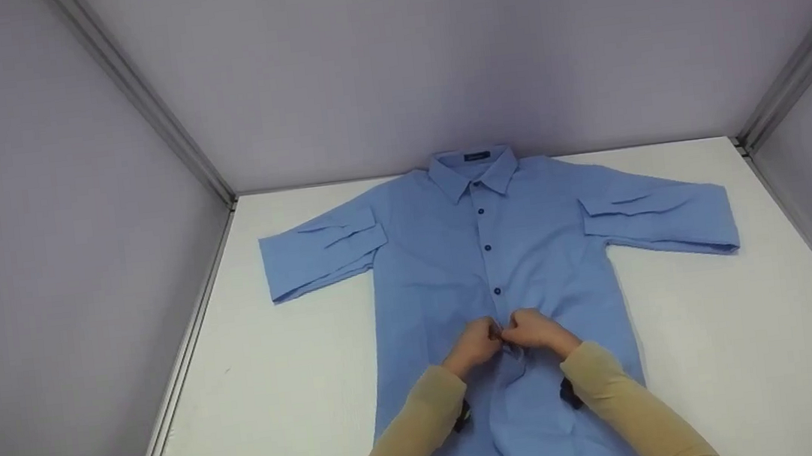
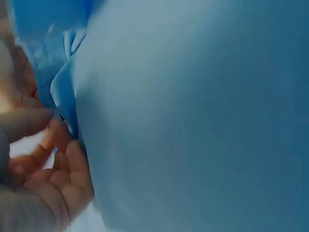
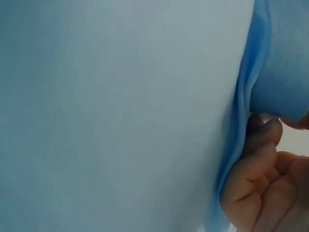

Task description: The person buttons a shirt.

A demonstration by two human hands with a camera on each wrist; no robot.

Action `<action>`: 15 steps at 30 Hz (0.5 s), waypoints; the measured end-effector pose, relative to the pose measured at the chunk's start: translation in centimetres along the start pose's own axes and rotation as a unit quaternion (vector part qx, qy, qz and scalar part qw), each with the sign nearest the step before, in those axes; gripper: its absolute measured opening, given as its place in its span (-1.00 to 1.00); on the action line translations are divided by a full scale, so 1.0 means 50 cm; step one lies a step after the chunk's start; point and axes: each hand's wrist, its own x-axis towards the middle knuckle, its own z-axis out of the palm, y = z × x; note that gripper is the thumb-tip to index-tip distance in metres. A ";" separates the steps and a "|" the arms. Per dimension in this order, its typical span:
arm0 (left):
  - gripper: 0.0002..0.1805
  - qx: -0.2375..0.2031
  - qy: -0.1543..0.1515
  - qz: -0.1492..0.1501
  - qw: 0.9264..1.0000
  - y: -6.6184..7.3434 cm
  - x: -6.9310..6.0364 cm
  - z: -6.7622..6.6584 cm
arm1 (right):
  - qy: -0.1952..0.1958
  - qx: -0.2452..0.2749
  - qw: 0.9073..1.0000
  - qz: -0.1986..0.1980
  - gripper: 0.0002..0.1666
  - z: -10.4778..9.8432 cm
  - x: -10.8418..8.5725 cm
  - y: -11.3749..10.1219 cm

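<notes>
A light blue button-up shirt (image 1: pixel 426 279) lies front side up, with its collar (image 1: pixel 471 168) at the far end. Dark buttons run down its front placket; the lowest visible button (image 1: pixel 497 291) sits just above the hands. My left hand (image 1: pixel 475 343) pinches the placket edge between thumb and fingers. Close against it, fingertips nearly meeting, my right hand (image 1: pixel 535 329) pinches the other front edge. Cloth bunches up below them. Whether a button lies between the fingertips is hidden. Raised fabric fills most of both wrist views.
The shirt's two sleeves, the left one (image 1: pixel 322 256) and the right one (image 1: pixel 662 220), are folded back and spread sideways. Underneath is a white table (image 1: pixel 278 377). Grey panels, such as the back wall (image 1: pixel 389 71), enclose it at the back and sides.
</notes>
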 end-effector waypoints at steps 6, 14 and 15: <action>-0.75 0.122 0.006 -0.027 0.992 0.140 -0.047 -0.092 | 0.028 0.019 0.999 -0.026 -0.61 0.010 -0.006 0.004; -0.69 0.000 -0.031 -0.050 0.998 0.094 -0.029 -0.076 | 0.083 0.057 0.994 -0.044 -0.69 0.020 -0.007 0.003; -0.67 -0.032 -0.039 -0.071 0.996 0.137 -0.045 -0.116 | 0.087 0.056 0.994 -0.044 -0.70 0.021 -0.007 0.003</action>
